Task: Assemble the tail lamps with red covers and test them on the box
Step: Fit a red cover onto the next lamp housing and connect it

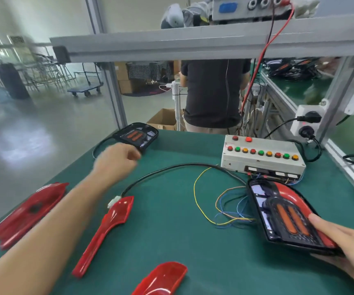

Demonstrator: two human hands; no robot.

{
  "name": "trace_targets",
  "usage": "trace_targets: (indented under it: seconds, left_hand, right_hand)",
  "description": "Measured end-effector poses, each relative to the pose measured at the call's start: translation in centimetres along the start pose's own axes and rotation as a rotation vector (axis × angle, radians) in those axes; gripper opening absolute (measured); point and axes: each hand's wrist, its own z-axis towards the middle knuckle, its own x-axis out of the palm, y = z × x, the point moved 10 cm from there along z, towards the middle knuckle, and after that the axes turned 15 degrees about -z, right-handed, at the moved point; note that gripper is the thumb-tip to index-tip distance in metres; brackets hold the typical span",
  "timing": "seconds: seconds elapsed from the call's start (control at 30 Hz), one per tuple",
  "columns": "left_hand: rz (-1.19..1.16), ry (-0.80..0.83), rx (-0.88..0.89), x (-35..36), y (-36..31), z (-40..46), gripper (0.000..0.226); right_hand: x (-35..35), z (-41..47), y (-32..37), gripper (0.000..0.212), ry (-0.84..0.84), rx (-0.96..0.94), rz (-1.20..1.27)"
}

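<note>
- Nearest the camera, a curved translucent red plastic cover [163, 277] is lying on the green mat-covered bench [171, 231]; it is looking thin, light and glossy, so I judge it slippery and best taken by its edges.
- The right hand [350, 245] is gripping the near end of a black tail lamp with two orange strips and a red cover already along its outer side [287, 216], thumb on top and fingers under. The housing is looking rigid and moderately light; holding the black rim is keeping prints off the glossy lens.
- A long, narrow red plastic cover [105, 231] is resting mid-bench, its far end just beside a white plug on a black cable [114, 202]. Being slender, it is probably flexing easily and wants support near its wider end.
- A larger red moulded cover with a dark hole [29, 211] is lying at the left edge, partly behind the forearm.
- Thin loose coloured wires [225, 207] are running from the held lamp towards the box; they are likely to snag, so the lamp should be lifted gently.
- The left hand [116, 160] is reaching out with fingers loosely curled, holding nothing, close to a second black tail lamp without a cover [136, 135] at the far left.
- The grey test box with red, green and amber buttons [261, 156] is sitting far right.
</note>
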Motion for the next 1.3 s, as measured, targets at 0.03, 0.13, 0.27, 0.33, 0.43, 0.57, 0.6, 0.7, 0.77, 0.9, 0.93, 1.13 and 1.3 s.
trace_targets:
  seconds: [0.03,0.13,0.27,0.33,0.43,0.57,0.6,0.7,0.77,0.9,0.93,1.13,1.3]
  left_hand:
    - [0.085,-0.035,-0.050,-1.6,1.7,0.3,0.029]
    - [0.439,-0.039,-0.282,-4.9,8.0,0.3,0.035]
    - [0.618,0.067,-0.546,-6.4,14.7,-2.0,0.025]
    - [0.582,0.108,-0.597,-6.4,16.6,-2.7,0.027]
    - [0.552,0.153,-0.578,-6.0,17.6,-3.0,0.021]
    - [0.602,0.066,-0.498,-6.3,16.5,-2.9,0.012]
    - [0.617,0.044,-0.472,-6.3,15.9,-2.7,0.012]
    - [0.654,0.021,-0.414,-5.5,14.7,-2.4,0.010]
    - [0.649,0.006,-0.385,-5.1,13.7,-2.2,0.012]
    - [0.488,-0.158,-0.210,-5.3,9.3,-1.5,0.015]
    - [0.394,-0.206,-0.142,-5.3,7.4,-1.4,0.017]
    - [-0.811,0.222,-0.117,4.3,-5.5,-3.2,0.018]
    - [-1.118,0.713,-0.319,15.5,-13.6,-7.1,0.007]
  right_hand:
    - [0.0,0.0,0.0,0.026,0.008,0.001,-0.001]
    - [0.1,0.0,-0.1,0.027,0.021,0.012,0.001]
    - [0.1,0.1,-0.1,0.024,0.028,0.019,-0.001]
    - [0.1,0.1,-0.1,0.026,0.028,0.024,-0.010]
    - [0.2,0.0,-0.1,0.029,0.027,0.035,-0.007]
    - [0.0,0.1,-0.1,0.031,0.008,0.034,-0.015]
    - [-0.1,0.1,-0.2,0.032,0.002,0.039,-0.020]
    - [0.0,0.2,-0.3,0.034,0.003,0.048,-0.037]
    - [-0.1,0.2,-0.2,0.032,0.000,0.037,-0.042]
    - [0.0,0.2,0.0,0.029,0.005,0.010,-0.069]
    - [0.1,0.2,0.1,0.030,0.004,0.010,-0.080]
    - [-0.3,0.0,1.1,0.020,-0.114,-0.027,-0.144]
    - [-1.0,-0.7,3.5,0.026,-0.273,-0.135,-0.498]
